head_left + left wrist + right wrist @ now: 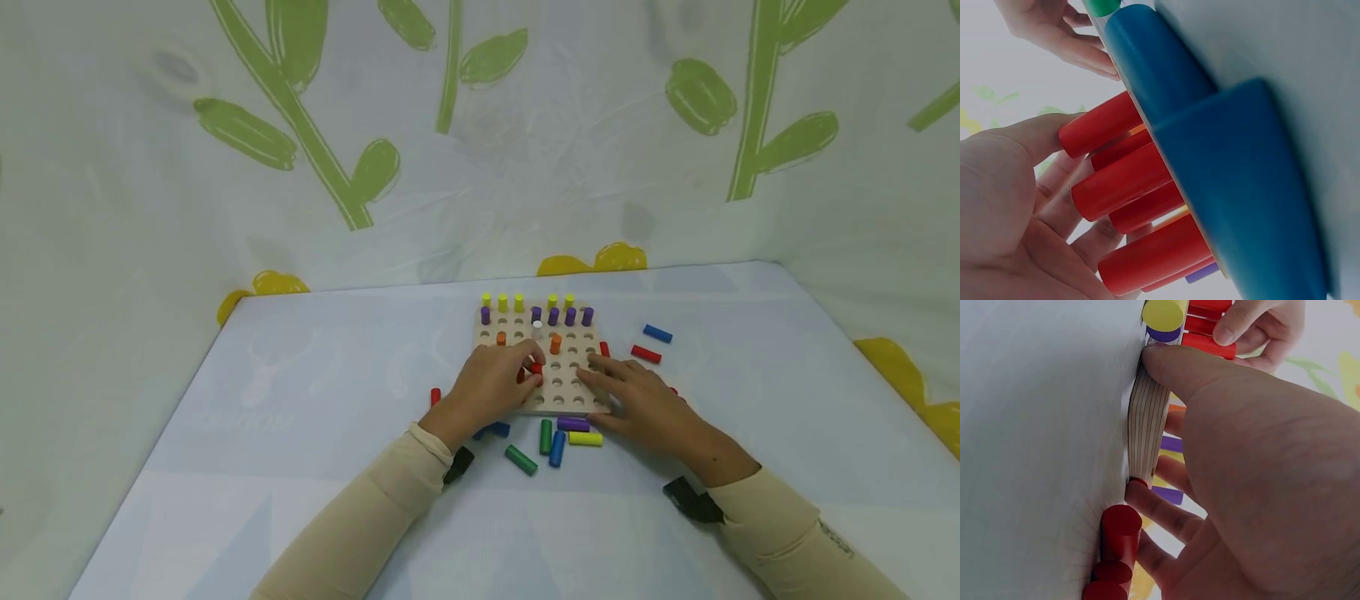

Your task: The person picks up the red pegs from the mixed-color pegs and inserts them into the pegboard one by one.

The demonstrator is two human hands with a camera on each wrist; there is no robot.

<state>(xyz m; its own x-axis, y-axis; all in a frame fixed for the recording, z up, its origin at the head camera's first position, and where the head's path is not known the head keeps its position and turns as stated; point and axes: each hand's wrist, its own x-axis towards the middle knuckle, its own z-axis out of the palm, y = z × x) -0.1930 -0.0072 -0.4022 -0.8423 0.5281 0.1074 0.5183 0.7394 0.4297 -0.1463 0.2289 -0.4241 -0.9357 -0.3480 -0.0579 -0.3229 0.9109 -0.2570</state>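
Observation:
A wooden pegboard (pixel 558 407) lies on the table, with yellow and purple pegs standing at its far rows. Near its front left, my left hand (pixel 487 379) pinches a red peg (pixel 537 369) between thumb and fingers. In the left wrist view, that thumb presses against the end of a red peg (pixel 1100 125), with several more red pegs standing beside it. My right hand (pixel 645 404) rests at the board's right front corner, fingers spread. Its thumb touches the front edge of the board (pixel 1147 419) in the right wrist view. Two orange pegs and a white peg (pixel 537 328) stand mid-board.
Loose green, blue, purple and yellow pegs (pixel 585 438) lie in front of the board. To the right are a blue peg (pixel 657 333) and a red peg (pixel 646 354). Another red peg (pixel 436 397) lies left of it. A leaf-patterned cloth wall (pixel 570 167) rises behind the table.

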